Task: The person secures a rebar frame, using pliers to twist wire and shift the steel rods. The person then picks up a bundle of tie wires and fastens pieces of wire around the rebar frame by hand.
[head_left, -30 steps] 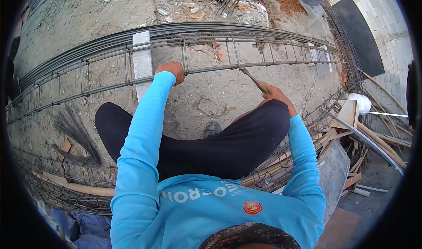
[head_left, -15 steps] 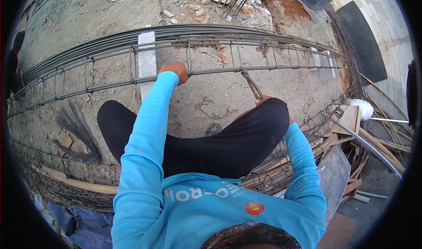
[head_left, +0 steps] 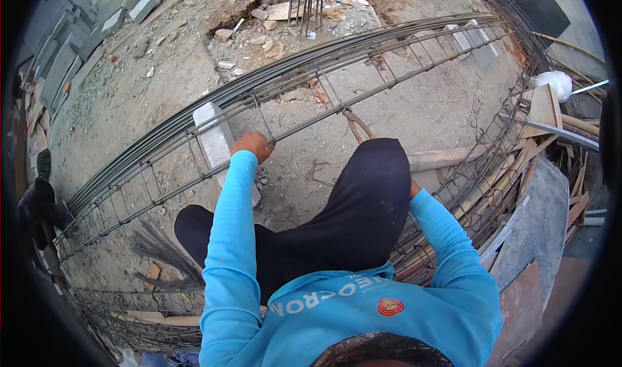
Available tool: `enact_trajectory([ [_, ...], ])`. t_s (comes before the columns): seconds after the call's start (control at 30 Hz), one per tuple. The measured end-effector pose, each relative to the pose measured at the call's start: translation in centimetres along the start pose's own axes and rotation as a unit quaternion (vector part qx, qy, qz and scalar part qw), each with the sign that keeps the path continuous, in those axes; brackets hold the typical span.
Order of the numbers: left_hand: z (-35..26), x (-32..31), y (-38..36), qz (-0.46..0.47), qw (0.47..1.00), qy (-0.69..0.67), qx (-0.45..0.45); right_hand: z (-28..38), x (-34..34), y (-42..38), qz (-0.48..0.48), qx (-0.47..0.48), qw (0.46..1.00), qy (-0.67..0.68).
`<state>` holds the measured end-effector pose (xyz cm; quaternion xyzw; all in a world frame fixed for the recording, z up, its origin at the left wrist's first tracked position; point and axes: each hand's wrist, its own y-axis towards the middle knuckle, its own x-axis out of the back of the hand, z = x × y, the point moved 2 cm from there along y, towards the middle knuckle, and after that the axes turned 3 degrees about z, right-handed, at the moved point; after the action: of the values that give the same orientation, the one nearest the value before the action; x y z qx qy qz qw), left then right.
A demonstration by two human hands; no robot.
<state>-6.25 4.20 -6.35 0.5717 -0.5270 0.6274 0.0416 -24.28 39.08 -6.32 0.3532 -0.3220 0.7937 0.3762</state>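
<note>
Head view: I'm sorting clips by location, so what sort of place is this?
Most likely an outdoor construction site: a long rebar cage lies on bare dirt, broken rubble is piled behind it, and the left hand grips one of its bars.

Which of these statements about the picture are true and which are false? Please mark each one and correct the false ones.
1. The left hand grips a bar of the rebar cage. True.
2. The right hand is in plain view. False: the raised knee hides it; only the pincers stick out past the knee.
3. The pincers' tip meets the cage's near bar. True.
4. The cage stands upright. False: it lies along the ground.
5. A pale concrete block lies under the cage. True.
6. The sleeves are red. False: they are light blue.
</note>
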Motion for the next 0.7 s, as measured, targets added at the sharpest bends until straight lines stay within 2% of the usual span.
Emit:
enact_trajectory([
  [0.1,-0.9,0.7,-0.8,0.01,1.0,-0.014,0.014,1.8,-2.7,1.0,-0.056,-0.018,0.997,-0.042],
  [0.17,-1.0,0.2,-0.6,-0.004,1.0,-0.004,0.015,0.8,-2.9,1.2,-0.087,-0.026,0.993,-0.074],
  [0.23,-1.0,0.4,-0.3,-0.015,1.0,0.009,0.018,0.3,-4.0,1.6,-0.096,-0.02,0.994,-0.045],
  [0.3,-1.3,0.3,-0.1,-0.001,1.0,0.013,0.023,0.4,-3.3,1.6,-0.113,0.034,0.992,0.046],
  [0.37,-1.3,0.3,0.3,0.003,1.0,0.018,0.02,-0.8,-4.5,2.4,-0.115,0.023,0.991,0.071],
  [0.43,-1.3,0.1,0.6,0.009,1.0,0.023,0.018,-2.1,-5.9,3.4,-0.147,0.072,0.982,0.094],
  [0.63,-0.9,-0.4,1.1,-0.006,0.999,0.016,0.045,-2.1,-8.5,3.5,-0.208,0.07,0.963,0.154],
  [0.7,-0.9,-0.4,0.9,-0.018,0.999,0.005,0.037,-2.1,-7.9,3.2,-0.191,0.068,0.968,0.147],
])
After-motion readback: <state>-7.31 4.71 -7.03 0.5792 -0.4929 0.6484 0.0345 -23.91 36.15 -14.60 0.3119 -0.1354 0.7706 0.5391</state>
